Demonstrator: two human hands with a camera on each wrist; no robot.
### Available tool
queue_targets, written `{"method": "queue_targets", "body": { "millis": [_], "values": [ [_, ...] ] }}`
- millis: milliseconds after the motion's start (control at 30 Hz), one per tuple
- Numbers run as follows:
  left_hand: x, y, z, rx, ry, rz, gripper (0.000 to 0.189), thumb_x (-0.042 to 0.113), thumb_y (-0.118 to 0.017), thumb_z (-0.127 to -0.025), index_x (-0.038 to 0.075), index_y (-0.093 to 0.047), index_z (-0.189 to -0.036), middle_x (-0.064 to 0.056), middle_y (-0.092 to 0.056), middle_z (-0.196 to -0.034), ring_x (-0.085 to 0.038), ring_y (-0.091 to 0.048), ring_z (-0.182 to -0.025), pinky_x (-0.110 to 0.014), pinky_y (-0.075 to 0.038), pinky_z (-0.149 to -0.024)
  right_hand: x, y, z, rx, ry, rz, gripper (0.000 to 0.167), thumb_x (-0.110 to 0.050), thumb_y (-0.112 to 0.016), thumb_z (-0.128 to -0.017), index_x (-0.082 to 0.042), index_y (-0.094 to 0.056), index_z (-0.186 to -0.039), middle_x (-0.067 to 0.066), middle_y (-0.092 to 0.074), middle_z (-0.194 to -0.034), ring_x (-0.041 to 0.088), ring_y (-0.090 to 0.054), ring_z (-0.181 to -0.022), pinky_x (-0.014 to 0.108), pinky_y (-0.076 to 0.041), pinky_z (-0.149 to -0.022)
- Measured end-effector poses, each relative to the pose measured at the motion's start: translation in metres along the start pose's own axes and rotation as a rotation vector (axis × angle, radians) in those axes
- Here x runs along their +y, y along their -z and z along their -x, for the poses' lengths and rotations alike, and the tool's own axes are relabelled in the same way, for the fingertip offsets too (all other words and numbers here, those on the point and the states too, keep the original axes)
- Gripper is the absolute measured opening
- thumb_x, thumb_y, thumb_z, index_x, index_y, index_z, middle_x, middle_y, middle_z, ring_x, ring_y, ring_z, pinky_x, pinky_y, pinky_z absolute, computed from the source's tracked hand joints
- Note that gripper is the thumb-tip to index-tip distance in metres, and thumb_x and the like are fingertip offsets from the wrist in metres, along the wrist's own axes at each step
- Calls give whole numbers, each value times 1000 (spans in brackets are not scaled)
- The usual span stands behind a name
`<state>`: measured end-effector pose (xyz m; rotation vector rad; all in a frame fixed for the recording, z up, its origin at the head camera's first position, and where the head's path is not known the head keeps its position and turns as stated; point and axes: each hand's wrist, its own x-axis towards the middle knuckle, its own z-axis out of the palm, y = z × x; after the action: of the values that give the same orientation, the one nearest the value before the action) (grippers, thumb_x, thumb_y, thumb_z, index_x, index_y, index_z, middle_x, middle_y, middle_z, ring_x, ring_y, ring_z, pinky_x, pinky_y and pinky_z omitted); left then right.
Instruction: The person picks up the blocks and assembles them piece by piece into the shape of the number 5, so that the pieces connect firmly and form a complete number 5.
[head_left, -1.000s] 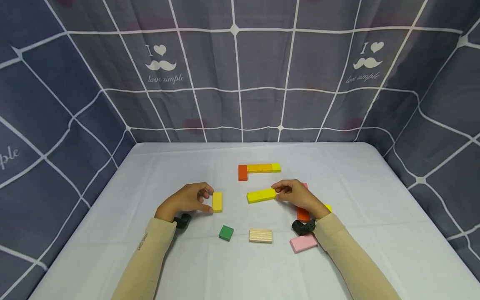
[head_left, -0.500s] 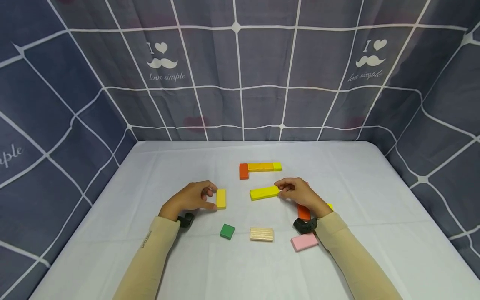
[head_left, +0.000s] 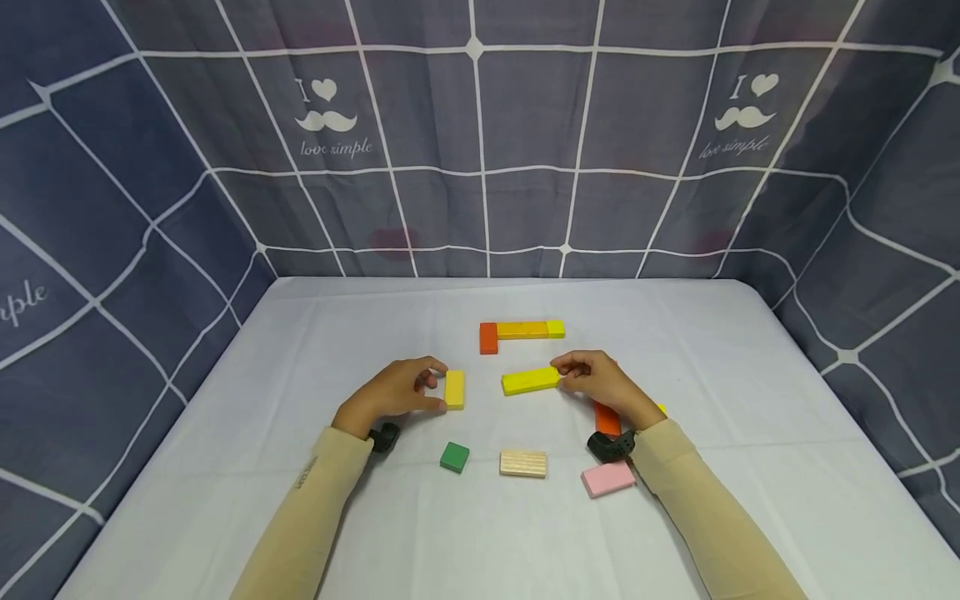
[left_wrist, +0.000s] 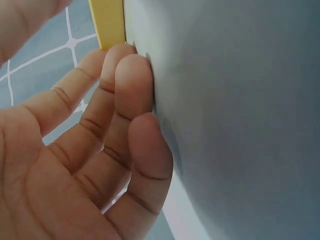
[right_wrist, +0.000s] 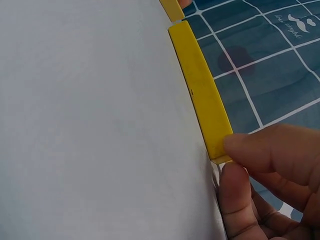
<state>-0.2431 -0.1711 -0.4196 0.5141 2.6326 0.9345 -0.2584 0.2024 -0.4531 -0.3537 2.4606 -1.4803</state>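
Note:
In the head view my left hand (head_left: 397, 387) holds a short yellow block (head_left: 454, 390) at its left side, index finger at the far end and thumb at the near end. The left wrist view catches only part of that yellow block (left_wrist: 109, 22), against the index fingertip; the thumb's tip is out of frame. My right hand (head_left: 600, 382) pinches the right end of a longer bright yellow block (head_left: 529, 381) between thumb and finger. Low over the white table, this long block (right_wrist: 200, 90) points toward the short one, with a gap between them in the head view.
Behind lies a row of an orange-red block (head_left: 488, 338), an amber block (head_left: 522, 330) and a small yellow one (head_left: 555, 329). Nearer are a green block (head_left: 454, 457), a ridged wooden block (head_left: 522, 463) and a pink block (head_left: 607, 479). My right forearm partly covers an orange block (head_left: 607, 420).
My left hand has moved right with the short yellow block, narrowing the gap to the long one. The right hand and its block have hardly moved. The view has tilted slightly.

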Motion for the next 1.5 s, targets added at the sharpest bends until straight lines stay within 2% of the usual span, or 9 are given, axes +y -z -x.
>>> {"method": "queue_targets", "body": {
  "millis": [267, 467, 900, 1500],
  "values": [
    [6, -6, -13, -10, 18, -22, 56, 18, -91, -89, 7, -68, -139, -3, -67, -106, -19, -58, -95, -34, -50, -85, 1, 2, -3, -9, 19, 34, 36, 0, -76, -97, 8, -70, -132, 17, -71, -113, 21, -60, -94, 20, -52, -75],
    [12, -8, -22, -20, 36, -20, 58, 20, -91, -89, 9, -68, -141, -5, -68, -109, -22, -58, -98, -37, -51, -88, -2, 6, -1, -18, -11, 55, 33, -3, -76, -98, 6, -72, -130, 14, -70, -110, 19, -60, -89, 24, -55, -69],
    [23, -14, -36, -15, 68, -9, 59, 22, -91, -90, 11, -67, -142, -4, -70, -111, -23, -59, -98, -39, -52, -91, 2, 11, -2, -19, -49, 15, 33, -4, -76, -99, 5, -72, -131, 12, -68, -108, 21, -58, -85, 27, -55, -65],
    [26, -16, -41, 7, 87, 11, 60, 23, -91, -90, 12, -67, -143, -6, -70, -114, -24, -59, -99, -41, -51, -93, 0, 10, -1, -19, -24, 4, 36, -4, -76, -99, 8, -70, -133, 14, -67, -110, 20, -57, -84, 25, -54, -63]
  ]
}}
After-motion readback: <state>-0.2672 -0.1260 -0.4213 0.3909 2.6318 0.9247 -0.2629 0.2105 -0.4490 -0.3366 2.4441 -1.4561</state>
